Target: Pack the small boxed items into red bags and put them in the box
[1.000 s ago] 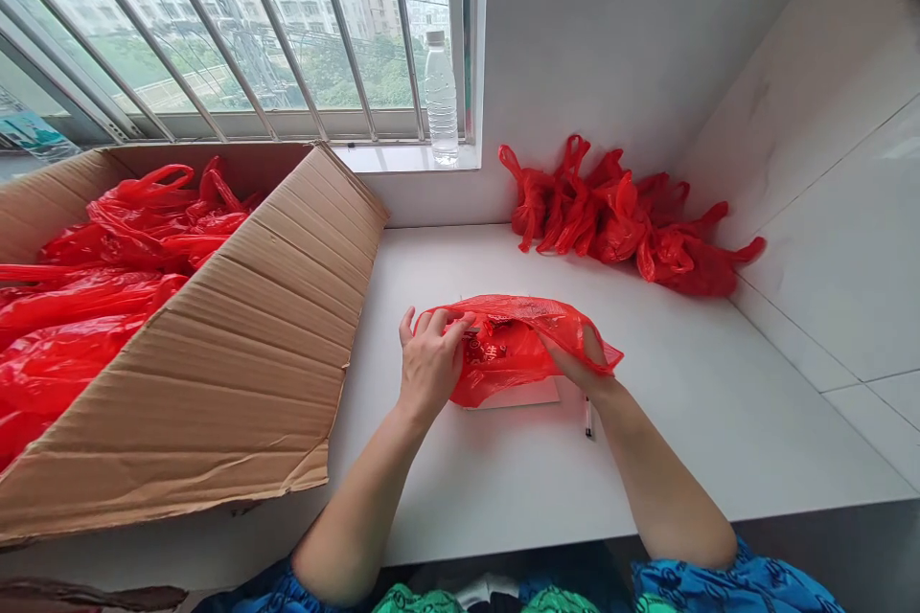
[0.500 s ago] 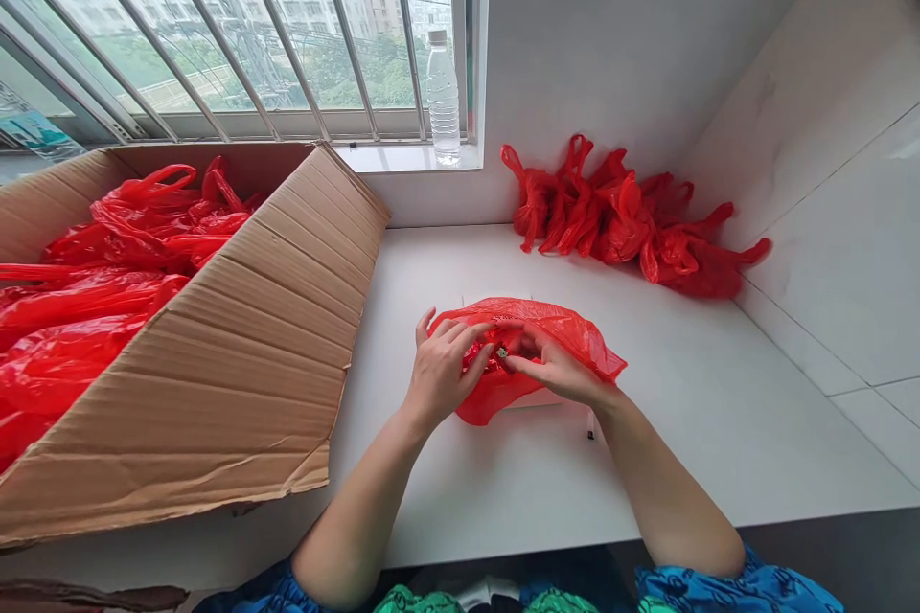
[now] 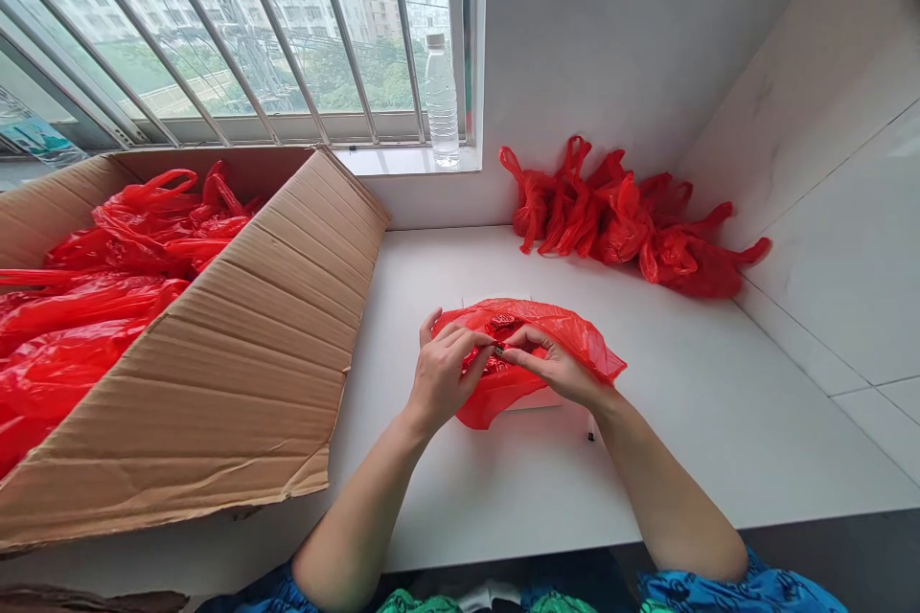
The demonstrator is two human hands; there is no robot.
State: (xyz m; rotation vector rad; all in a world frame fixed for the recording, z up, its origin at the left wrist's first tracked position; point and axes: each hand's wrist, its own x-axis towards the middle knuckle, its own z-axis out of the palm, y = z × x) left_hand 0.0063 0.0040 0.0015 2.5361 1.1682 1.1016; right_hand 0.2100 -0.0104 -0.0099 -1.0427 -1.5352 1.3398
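Note:
A red plastic bag (image 3: 495,397) lies bunched on the white counter (image 3: 682,460) in front of me. My left hand (image 3: 444,375) and my right hand (image 3: 550,364) rest on top of it, their fingertips meeting over a small dark item (image 3: 498,350) at the bag's gathered middle. The item is too small to identify. A white card (image 3: 536,400) pokes out from under the bag. By my right wrist, only the tip of a pen (image 3: 590,433) shows.
To the left stands an open cardboard box (image 3: 216,374) full of red bags, its flap reaching the counter. A pile of red bags (image 3: 618,225) leans against the back wall. A plastic water bottle (image 3: 441,101) stands on the sill of a barred window (image 3: 237,29).
Over the last second, my right hand has moved from the bag's edge onto its middle, next to my left hand. The bag has bunched up, and my right wrist now covers most of the pen.

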